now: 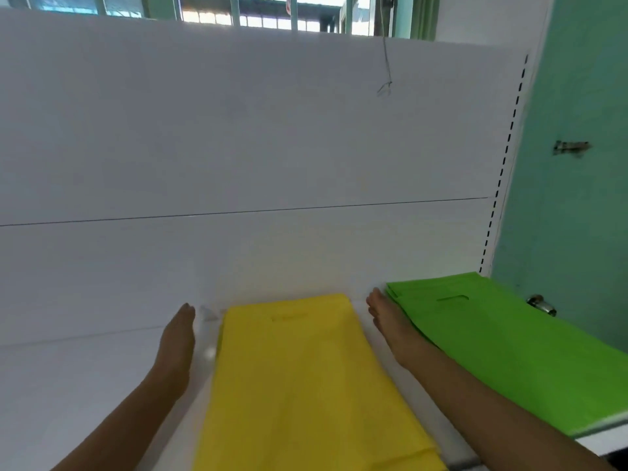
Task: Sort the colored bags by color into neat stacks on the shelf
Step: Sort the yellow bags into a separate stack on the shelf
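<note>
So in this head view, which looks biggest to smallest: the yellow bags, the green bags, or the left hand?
1. Yellow bags, though they lie nearest the camera.
2. Green bags, partly cut off at the right edge, so the ranking against yellow is unsure.
3. Left hand, clearly smallest.

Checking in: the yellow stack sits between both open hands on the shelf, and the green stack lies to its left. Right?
One thing is off. In the head view the green stack lies to the right of the yellow stack, beyond the right hand. The rest holds: the yellow stack sits between the open left hand and right hand on the shelf.
</note>
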The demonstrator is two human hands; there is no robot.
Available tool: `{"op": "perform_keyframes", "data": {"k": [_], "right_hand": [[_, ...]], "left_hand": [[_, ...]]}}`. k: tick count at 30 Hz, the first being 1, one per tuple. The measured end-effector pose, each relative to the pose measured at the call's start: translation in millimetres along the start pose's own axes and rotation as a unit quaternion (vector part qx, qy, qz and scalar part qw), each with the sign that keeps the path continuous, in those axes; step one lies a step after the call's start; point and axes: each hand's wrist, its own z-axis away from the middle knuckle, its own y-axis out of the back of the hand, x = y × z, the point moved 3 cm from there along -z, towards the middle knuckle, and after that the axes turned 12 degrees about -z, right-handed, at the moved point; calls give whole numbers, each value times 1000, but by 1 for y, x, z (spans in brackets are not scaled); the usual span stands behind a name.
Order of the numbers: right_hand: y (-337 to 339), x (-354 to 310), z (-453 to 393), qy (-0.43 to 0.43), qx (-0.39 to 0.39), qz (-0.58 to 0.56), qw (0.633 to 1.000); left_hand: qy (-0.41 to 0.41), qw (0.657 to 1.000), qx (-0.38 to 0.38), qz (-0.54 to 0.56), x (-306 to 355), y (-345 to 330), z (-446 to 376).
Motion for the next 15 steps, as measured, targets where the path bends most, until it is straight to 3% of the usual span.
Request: {"op": "perform_keyframes", "data": {"k": [2, 4, 5, 7, 9, 11, 13, 15], "right_hand": [[-4, 1, -3, 5, 19, -10, 1000], [-10, 12, -19, 14, -14, 4, 1000], [-12, 13, -24, 20, -40, 3, 999], [-18, -2, -13, 26, -62, -16, 998], [-13, -10, -9, 41, -16, -43, 998], [-14, 1, -13, 19, 2, -49, 999], [-24, 2, -9, 19, -38, -5, 999], [-26, -2, -12, 1, -75, -20, 997]], "left_hand": [[66, 994, -54, 68, -4, -13, 6], [75, 986, -143, 44, 2, -34, 20], [62, 987, -148, 30, 8, -38, 23], [37, 996, -69, 50, 11, -26, 13], [29, 996, -17, 87, 13, -12, 6], [46, 991, -71, 106, 10, -22, 14], [28, 989, -136, 42, 13, -41, 26], [2, 995, -101, 20, 22, -38, 20]]}}
